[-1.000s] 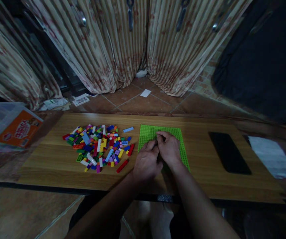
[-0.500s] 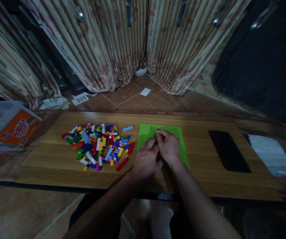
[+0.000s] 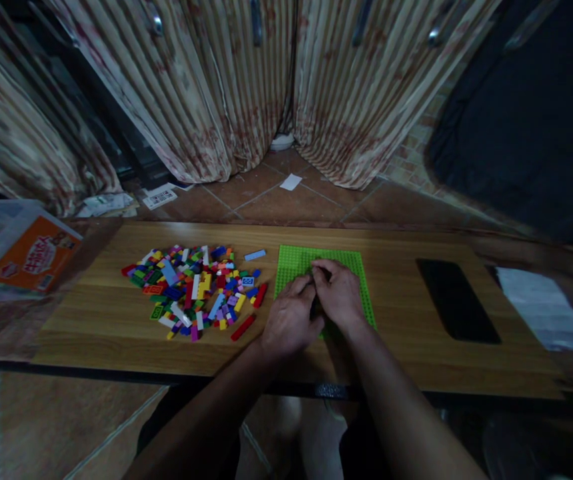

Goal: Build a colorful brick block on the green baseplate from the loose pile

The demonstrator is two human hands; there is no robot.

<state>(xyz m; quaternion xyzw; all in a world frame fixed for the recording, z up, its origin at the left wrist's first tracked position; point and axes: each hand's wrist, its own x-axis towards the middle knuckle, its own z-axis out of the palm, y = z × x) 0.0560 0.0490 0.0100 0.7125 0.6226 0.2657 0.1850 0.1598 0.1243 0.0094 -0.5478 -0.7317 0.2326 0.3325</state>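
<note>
Both of my hands meet over a green studded baseplate (image 3: 291, 259) on the wooden table. My left hand (image 3: 290, 319) rests on the plate's near left part, its fingers curled inward. My right hand (image 3: 337, 291) lies over the middle of the plate, with thumb and fingers pinched together near the left fingertips. Whatever they pinch, if anything, is hidden by the fingers. To the left spreads a heap of toy building bricks (image 3: 196, 287) in many colours. A long red brick (image 3: 243, 327) and a light blue brick (image 3: 255, 255) lie apart at its right side.
A black flat slab (image 3: 456, 300) lies on the right of the wooden table (image 3: 91, 313), with a white sheet (image 3: 551, 310) beyond it. At the far left stands a clear plastic bin (image 3: 6, 220) with an orange label. Curtains (image 3: 246, 100) hang behind the table.
My hands stay together over the baseplate with hardly any movement; the fingers shift only slightly. The whole view has moved a little.
</note>
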